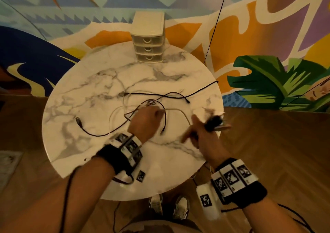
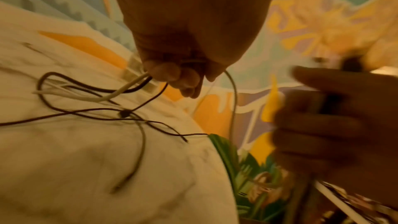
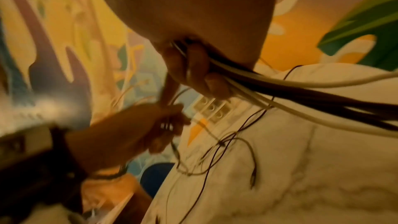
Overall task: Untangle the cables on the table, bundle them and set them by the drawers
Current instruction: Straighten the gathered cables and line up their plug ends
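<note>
Cables point(image 1: 157, 96), thin black ones and pale white ones, lay crossed in a loose tangle on the round marble tabletop point(image 1: 85, 96), mostly just beyond my fingers. My left hand point(image 1: 145, 121) had its fingers point(image 2: 170, 74) curled round a few black and white strands. My right hand point(image 1: 201, 136) gripped a gathered bunch, fingers point(image 3: 193, 67) closed on it. Further past the fingers stood the small white drawers point(image 1: 149, 41) at the tabletop's far edge. A painted mural point(image 1: 267, 36) covered the wall; the floor point(image 1: 276, 143) was wood.
</note>
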